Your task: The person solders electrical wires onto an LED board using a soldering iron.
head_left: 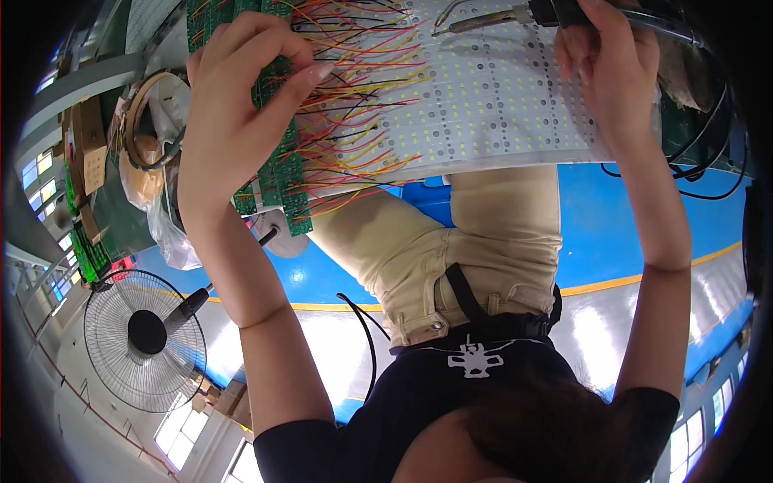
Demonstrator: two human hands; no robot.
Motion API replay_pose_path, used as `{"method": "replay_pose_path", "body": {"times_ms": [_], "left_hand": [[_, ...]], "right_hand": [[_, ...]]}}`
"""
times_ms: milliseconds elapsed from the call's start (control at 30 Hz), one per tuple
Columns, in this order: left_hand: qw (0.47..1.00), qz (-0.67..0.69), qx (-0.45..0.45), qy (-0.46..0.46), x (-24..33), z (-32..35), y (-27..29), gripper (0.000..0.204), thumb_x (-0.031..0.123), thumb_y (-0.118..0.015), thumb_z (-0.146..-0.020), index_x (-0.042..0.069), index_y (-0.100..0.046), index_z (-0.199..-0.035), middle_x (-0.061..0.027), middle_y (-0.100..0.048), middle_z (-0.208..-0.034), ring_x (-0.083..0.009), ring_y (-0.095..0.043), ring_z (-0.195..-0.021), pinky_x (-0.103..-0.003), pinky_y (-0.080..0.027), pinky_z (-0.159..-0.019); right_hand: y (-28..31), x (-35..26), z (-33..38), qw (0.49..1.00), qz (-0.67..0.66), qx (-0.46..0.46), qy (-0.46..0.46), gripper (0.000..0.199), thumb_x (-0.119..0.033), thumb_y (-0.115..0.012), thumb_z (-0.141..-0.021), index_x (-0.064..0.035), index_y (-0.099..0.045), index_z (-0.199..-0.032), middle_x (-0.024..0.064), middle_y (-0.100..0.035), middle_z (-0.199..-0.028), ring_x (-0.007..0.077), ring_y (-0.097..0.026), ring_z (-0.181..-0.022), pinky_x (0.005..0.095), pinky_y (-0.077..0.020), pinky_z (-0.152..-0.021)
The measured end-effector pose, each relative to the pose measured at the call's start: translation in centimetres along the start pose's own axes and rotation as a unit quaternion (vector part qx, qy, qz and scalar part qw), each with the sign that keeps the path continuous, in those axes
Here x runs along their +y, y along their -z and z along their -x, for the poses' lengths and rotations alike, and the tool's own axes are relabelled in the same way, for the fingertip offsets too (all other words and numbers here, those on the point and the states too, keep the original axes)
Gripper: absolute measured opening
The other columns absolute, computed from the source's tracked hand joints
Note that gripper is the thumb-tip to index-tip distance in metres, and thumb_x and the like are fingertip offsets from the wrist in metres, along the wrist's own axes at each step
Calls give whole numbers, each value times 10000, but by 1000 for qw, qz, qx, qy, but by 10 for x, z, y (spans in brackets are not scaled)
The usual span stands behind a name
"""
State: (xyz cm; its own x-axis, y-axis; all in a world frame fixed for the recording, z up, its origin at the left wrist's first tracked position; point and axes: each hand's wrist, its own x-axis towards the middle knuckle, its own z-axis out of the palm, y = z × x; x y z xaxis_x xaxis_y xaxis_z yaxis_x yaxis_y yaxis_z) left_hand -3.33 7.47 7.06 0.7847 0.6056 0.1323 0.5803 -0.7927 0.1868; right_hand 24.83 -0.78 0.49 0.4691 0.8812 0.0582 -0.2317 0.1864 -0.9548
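Note:
My left hand (233,105) reaches over green circuit boards (292,181) at the left end of a white panel. Its thumb and index finger are pinched together beside the wires; whatever lies between the fingertips is too small to make out. Red, yellow and black wires (362,105) fan out from the boards across the white panel (483,105), which is dotted with rows of small yellowish squares and round holes. Wrapped in my right hand (612,72) is a soldering iron (491,20) with a dark handle. Its metal tip points left, above the panel and apart from my left hand.
Black cables (708,153) hang at the right end of the panel. A roll of tape (141,121) and a plastic bag (173,233) are at the left, near cardboard boxes (88,141). A black fan (146,332) stands lower left, above blue-and-grey floor.

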Motion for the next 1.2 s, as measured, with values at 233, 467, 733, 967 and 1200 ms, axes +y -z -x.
{"method": "replay_pose_path", "body": {"times_ms": [233, 467, 733, 967, 1200], "left_hand": [[992, 92, 83, 8, 2, 10, -10, 94, 70, -683, -847, 22, -602, -847, -63, -604, -931, -227, -558, -880, -326, -403, -819], [987, 53, 145, 43, 9, 25, -12, 80, 104, -710, -842, 59, -644, -850, -27, -651, -811, -230, -578, -824, -349, -386, -801], [992, -56, 108, -16, 18, 24, -12, 116, 126, -750, -789, 120, -660, -862, 32, -661, -792, -176, -583, -820, -342, -341, -776], [996, -35, 75, -21, 32, 16, -19, 103, 102, -748, -793, 120, -687, -875, 34, -687, -832, -164, -587, -812, -331, -350, -771], [996, 7, 75, -37, 41, 7, -25, 91, 96, -740, -804, 112, -689, -877, 22, -686, -813, -170, -591, -807, -331, -357, -772]], "right_hand": [[-2, -10, -2, 998, -16, 3, -61, 193, -160, -612, -942, -59, -481, -840, 22, -434, -488, 114, -386, -345, 278, -385, -360], [9, 5, -6, 999, -24, -22, -44, 196, -160, -608, -949, -53, -485, -839, 16, -431, -474, 109, -383, -336, 277, -388, -356], [5, 2, -4, 1000, 2, 1, -29, 182, -151, -609, -950, -61, -485, -853, 14, -425, -474, 111, -383, -338, 283, -388, -355], [0, -8, -3, 997, -6, -9, -72, 179, -151, -622, -941, -62, -498, -847, 18, -429, -480, 113, -387, -346, 282, -385, -357], [5, 2, -5, 1000, 5, -6, -30, 185, -157, -627, -936, -55, -507, -838, 20, -438, -482, 111, -406, -353, 280, -389, -359]]}}
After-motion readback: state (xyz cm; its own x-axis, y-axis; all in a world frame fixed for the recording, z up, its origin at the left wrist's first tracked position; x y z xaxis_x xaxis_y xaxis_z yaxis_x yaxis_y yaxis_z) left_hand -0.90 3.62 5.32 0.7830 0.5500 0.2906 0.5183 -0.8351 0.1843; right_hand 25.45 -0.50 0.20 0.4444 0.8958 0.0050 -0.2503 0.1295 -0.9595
